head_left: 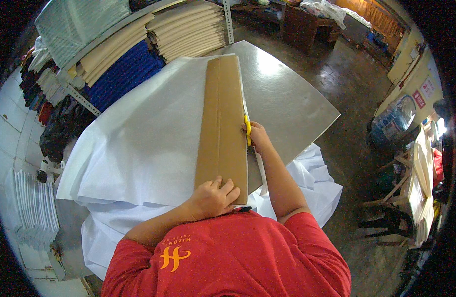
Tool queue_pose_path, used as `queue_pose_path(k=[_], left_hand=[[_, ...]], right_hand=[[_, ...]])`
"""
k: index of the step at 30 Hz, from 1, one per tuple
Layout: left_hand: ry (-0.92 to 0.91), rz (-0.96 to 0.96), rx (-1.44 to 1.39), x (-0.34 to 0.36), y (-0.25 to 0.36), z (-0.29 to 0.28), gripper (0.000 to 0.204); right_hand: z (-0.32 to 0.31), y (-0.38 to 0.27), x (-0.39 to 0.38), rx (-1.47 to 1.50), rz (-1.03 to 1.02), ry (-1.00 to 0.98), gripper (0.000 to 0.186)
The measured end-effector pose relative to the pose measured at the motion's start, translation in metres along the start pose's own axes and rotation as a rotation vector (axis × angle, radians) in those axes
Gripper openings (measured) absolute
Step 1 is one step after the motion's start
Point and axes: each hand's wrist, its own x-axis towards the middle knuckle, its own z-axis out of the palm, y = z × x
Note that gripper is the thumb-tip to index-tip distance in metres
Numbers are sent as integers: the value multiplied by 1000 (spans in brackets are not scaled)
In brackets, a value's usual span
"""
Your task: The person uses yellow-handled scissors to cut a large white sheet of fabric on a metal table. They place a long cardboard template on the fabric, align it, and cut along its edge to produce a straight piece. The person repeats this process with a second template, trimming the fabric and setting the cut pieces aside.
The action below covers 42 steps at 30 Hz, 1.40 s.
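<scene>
White cloth under creased cardboard

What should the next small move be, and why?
Probably work the yellow-handled scissors forward along the right edge of the cardboard strip on the white fabric: the right hand holds them there while the left hand rests on the strip's near end.

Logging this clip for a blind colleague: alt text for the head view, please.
The right hand holds yellow-handled scissors beside a long brown cardboard strip; the left hand rests on its near end, over white cloth on a grey table.
</scene>
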Motion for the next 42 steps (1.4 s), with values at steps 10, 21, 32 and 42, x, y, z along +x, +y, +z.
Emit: queue_pose_path(k=[10,21,32,42], left_hand=[[-5,11,18,-1,-2,-2,48],[6,11,-12,-2,-1,-2,49],[66,50,64,-2,-1,3,41],[155,95,114,-2,-5,12,35]], right_hand=[[7,-29,6,11,42,1,36],[8,-11,17,66,-12,8,36],[2,-10,34,54,48,24,35],[4,-16,35,-19,15,28,34]])
